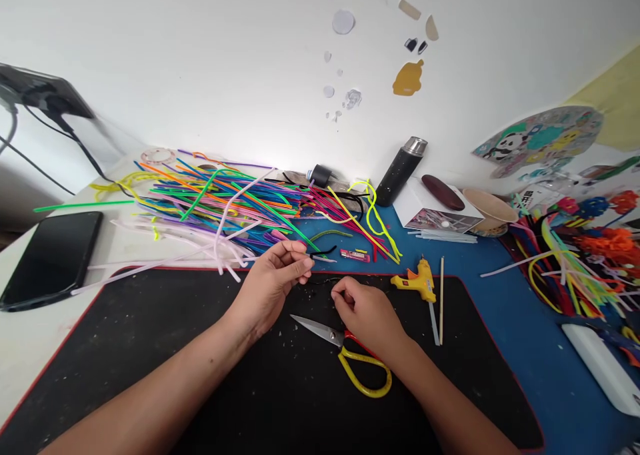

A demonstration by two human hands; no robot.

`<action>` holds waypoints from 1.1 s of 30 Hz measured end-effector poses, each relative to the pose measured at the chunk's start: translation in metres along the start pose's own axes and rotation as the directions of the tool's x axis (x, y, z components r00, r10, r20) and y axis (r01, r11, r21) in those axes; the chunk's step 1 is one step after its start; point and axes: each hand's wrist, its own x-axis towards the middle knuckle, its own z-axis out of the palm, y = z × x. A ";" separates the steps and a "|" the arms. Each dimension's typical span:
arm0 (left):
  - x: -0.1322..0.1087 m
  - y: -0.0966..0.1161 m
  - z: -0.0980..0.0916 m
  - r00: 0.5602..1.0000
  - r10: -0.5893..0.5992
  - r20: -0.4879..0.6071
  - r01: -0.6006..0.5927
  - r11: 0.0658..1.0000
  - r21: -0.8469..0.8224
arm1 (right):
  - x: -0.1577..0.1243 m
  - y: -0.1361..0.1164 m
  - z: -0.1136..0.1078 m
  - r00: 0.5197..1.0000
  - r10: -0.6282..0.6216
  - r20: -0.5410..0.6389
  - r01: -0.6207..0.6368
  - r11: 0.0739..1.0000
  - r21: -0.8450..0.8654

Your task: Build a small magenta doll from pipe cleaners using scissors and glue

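Observation:
My left hand is pinched shut on a short black pipe cleaner, whose tip sticks out to the right of the fingers. My right hand is closed, thumb against curled forefinger, just right of it; what lies in its fingers is hidden against the black mat. Scissors with yellow and red handles lie beneath the right hand, blades pointing left. A large pile of coloured pipe cleaners spreads behind the left hand. Beyond the fingertips lies a small pink-red packet.
A yellow glue gun and a thin wooden stick lie right of my hands. Behind stand a black flask, a white box and a bowl. A phone lies left; more pipe cleaners lie right.

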 end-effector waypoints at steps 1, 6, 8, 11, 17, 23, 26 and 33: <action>0.000 0.000 0.000 1.000 0.000 -0.003 0.000 1.000 0.002 | 0.001 0.000 0.001 1.000 -0.002 0.005 0.002 1.000 -0.011; 0.003 -0.001 -0.002 1.000 -0.004 -0.006 0.004 1.000 0.028 | 0.004 -0.001 0.004 1.000 -0.003 0.010 0.004 0.998 -0.056; 0.003 -0.002 -0.003 1.000 -0.005 -0.004 0.005 0.999 0.038 | 0.005 -0.001 0.003 1.000 -0.003 0.010 0.003 0.998 -0.058; 0.003 -0.002 -0.003 1.000 -0.007 -0.006 0.007 0.999 0.040 | 0.004 -0.001 0.001 1.000 0.001 0.005 0.000 0.999 -0.039; 0.004 -0.002 -0.004 1.000 -0.019 -0.009 0.020 0.999 0.048 | -0.004 0.002 -0.007 0.998 0.035 -0.056 -0.036 0.999 -0.013; 0.004 -0.004 -0.004 0.999 -0.038 -0.007 0.039 0.998 0.049 | -0.019 0.021 -0.028 0.990 0.096 -0.105 -0.100 0.995 -0.028; 0.004 -0.005 -0.004 0.999 -0.051 0.001 0.051 0.996 0.067 | -0.026 0.037 -0.045 0.976 0.199 -0.090 -0.210 0.968 -0.137; 0.003 -0.005 -0.003 0.998 -0.055 -0.017 0.056 0.996 0.072 | -0.029 0.063 -0.071 0.909 0.417 0.017 -0.370 0.826 -0.426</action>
